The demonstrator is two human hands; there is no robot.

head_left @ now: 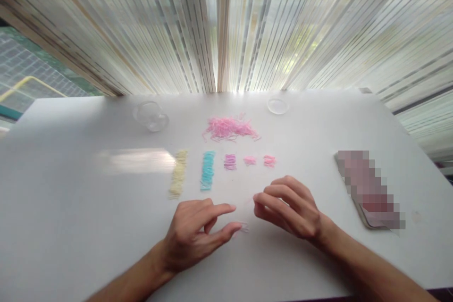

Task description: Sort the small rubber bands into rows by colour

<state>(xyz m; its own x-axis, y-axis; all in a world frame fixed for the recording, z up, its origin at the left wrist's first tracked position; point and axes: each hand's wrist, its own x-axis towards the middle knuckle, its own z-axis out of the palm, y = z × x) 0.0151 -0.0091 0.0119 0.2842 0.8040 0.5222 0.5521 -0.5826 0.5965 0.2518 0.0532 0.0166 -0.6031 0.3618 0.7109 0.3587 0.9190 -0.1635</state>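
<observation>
Thumb and index finger of my left hand (203, 231) are apart, the thumb tip beside a few pale strands (244, 228) on the table. To its right, my right hand (286, 207) is closed in a pinch, with a faint pink strand (249, 200) at its fingertips. Beyond the hands lies a row of strand groups: yellow (179, 174), blue (207, 171), purple (230, 162), light pink (250, 160) and brighter pink (269, 161). A loose heap of pink strands (231, 127) sits behind that row.
A clear container (152, 115) stands at the back left of the white table (71, 207), and a clear round lid or dish (278, 106) lies at the back right. On the right is a blurred flat object (368, 191). Striped string curtains (222, 28) hang beyond the table's back edge.
</observation>
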